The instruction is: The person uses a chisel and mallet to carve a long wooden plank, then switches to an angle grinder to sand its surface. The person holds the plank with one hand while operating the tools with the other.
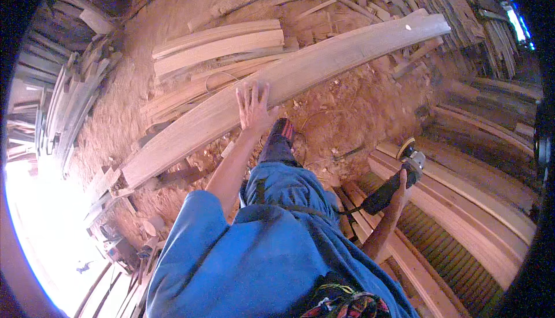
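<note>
Nearest to you: your own torso in a blue top [254, 260] w/ one strip of bright patterned cloth [347, 305] at the bottom edge, and blue trousers running fwd to one dark shoe [282, 132] w/ red trim. Only one foot is in view.

Near right: your right hand [403, 180] is wrapped shut around the black body of one angle grinder [399, 176], arm down and slightly out, elbow bent, disc end pointing far-right. One black cord [347, 209] runs from the tool back toward your waist. Grinder hangs above a stack of long planks [462, 214] on the right; can't count those exactly, at least four edges show.

Middle: your left hand [253, 107] is out at full reach, arm nearly straight, palm flat, all fingers spread wide, pressing on one long pale board [289, 81]. It grips nothing, just lies on the face. The board runs diagonally from near-left to far-right, its near end resting on offcuts; your hand sits about mid-length, just beyond your shoe.

Far: beyond the board, a small pile of approx. three or four shorter planks [217, 43] on sawdust floor [347, 110]. Far left and far right, upright bundles of slats [69, 98], too many and too blurred to count.
</note>
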The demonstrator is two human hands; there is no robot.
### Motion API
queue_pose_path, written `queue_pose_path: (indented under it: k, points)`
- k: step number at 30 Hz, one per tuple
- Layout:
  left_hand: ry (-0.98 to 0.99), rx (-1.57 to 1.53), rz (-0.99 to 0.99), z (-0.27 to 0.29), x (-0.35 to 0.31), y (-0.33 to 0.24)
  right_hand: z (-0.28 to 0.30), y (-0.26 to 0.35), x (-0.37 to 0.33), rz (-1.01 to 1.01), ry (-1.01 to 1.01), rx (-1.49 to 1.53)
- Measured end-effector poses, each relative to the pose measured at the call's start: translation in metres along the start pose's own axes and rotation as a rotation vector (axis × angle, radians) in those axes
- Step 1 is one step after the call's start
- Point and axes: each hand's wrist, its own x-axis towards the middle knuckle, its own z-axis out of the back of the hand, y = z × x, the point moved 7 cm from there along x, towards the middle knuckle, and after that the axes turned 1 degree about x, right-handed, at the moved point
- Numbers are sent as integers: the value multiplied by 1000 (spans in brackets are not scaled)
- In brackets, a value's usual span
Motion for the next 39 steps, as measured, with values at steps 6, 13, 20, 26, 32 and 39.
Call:
queue_pose_path:
  k: [6,13,20,26,32,39]
  points:
    - [-12,-75,-44,-10,33,-13,-51,43,52,30,-13,-80]
    - [-34,-285,-387,-8,19,-33,-108,88,110,38,73,-27]
    - [10,-240,-210,-36,90,-96,-145,138,126,84,43,-70]
    - [144,222,-84,-62,139,-120,-165,164,161,87,150,-110]
    - [246,103,-39,-64,144,-131,-177,180,255,41,199,-258]
    - [286,105,19,-72,142,-141,-191,217,337,237,304,-159]
